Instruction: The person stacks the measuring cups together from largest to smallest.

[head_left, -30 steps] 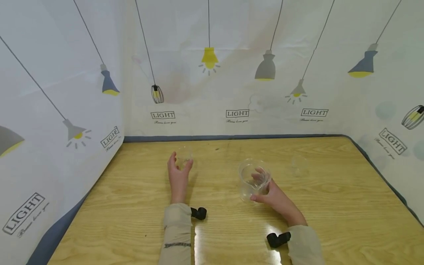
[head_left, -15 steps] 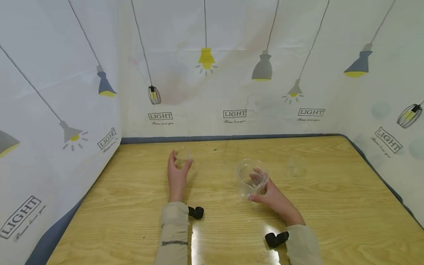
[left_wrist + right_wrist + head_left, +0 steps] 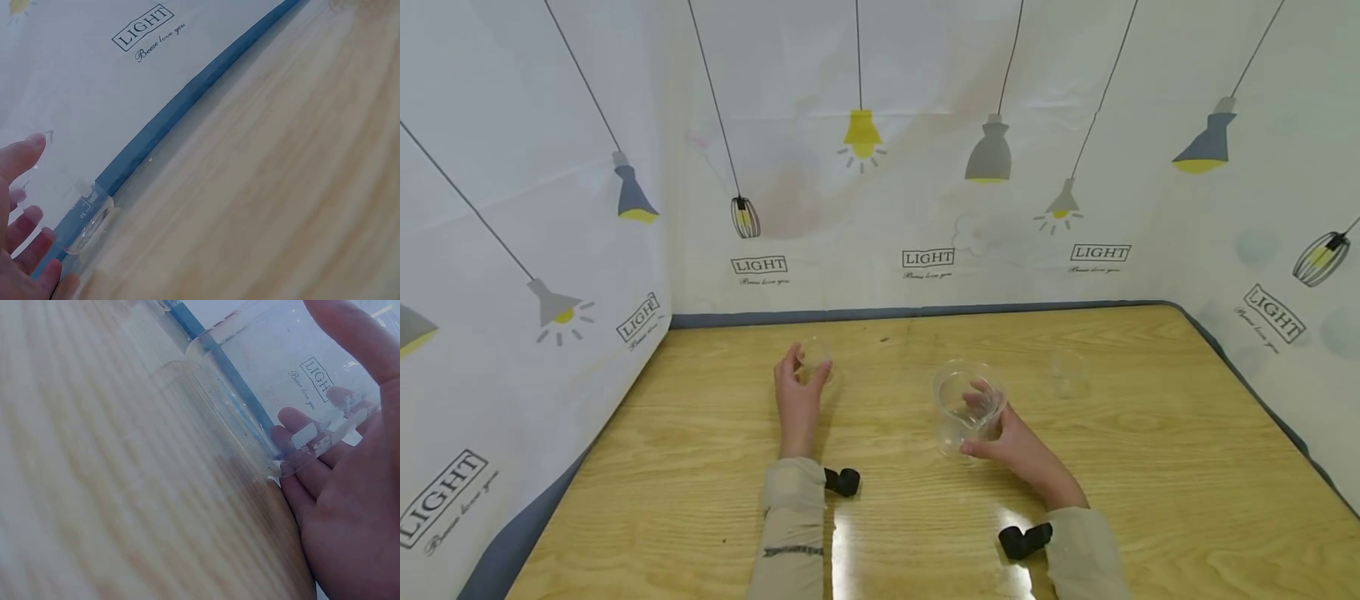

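Observation:
In the head view my left hand [image 3: 799, 402] grips a small clear beaker [image 3: 815, 352] at the back left of the table. Its printed scale shows in the left wrist view, where my fingers and thumb lie about the small beaker's wall [image 3: 80, 215]. Nearer the middle, my right hand [image 3: 1018, 442] holds a larger clear beaker [image 3: 958, 421], thumb on the near side and fingers round the far side. The right wrist view has the large beaker [image 3: 250, 369] with white print by my fingers [image 3: 322, 472]. Whether either base touches the table is hard to tell.
A third clear vessel [image 3: 1067, 373], faint against the wood, stands beyond my right hand. The wooden table [image 3: 910, 517] ends at a white curtain [image 3: 835, 225] with printed lamps and a blue hem. Black wrist cameras [image 3: 1024, 542] stick out from the sleeves.
The head view has turned slightly to the right, so the whole scene sits a little farther left. Both hands keep their beakers in nearly the same places.

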A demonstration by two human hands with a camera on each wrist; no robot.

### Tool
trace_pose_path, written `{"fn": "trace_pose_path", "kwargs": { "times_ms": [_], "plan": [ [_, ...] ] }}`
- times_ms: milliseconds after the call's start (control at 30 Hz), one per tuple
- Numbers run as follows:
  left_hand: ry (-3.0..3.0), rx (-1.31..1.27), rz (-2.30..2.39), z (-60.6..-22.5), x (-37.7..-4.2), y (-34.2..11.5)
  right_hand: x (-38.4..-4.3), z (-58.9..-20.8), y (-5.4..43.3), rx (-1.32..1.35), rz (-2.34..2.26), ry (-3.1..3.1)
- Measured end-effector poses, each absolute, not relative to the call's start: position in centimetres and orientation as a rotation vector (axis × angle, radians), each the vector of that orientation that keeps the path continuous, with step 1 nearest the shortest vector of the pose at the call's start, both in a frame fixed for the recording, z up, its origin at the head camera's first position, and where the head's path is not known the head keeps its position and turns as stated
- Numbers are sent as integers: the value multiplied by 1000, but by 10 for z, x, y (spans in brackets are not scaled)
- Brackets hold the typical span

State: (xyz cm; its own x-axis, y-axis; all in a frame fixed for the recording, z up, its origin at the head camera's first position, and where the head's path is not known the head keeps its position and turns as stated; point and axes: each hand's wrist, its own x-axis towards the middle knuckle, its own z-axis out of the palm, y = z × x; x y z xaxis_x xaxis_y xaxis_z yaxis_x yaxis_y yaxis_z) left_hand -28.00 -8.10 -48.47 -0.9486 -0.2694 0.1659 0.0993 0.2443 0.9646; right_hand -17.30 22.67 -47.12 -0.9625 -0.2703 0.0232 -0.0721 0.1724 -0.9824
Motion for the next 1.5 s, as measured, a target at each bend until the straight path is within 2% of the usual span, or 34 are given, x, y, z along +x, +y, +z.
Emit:
{"fn": "trace_pose_path", "kwargs": {
  "times_ms": [400, 767, 1500],
  "plan": [
    [-2228, 137, -1837, -486, -278, -82, -167, -456, 221, -328, -1865, 2298],
    [-2302, 66, -1805, -485, -278, -84, -177, -482, 228, -326, -1873, 2332],
    [-2410, -75, -1863, -487, -277, -83, -178, -484, 229, -386, -1912, 2310]
  ]
}}
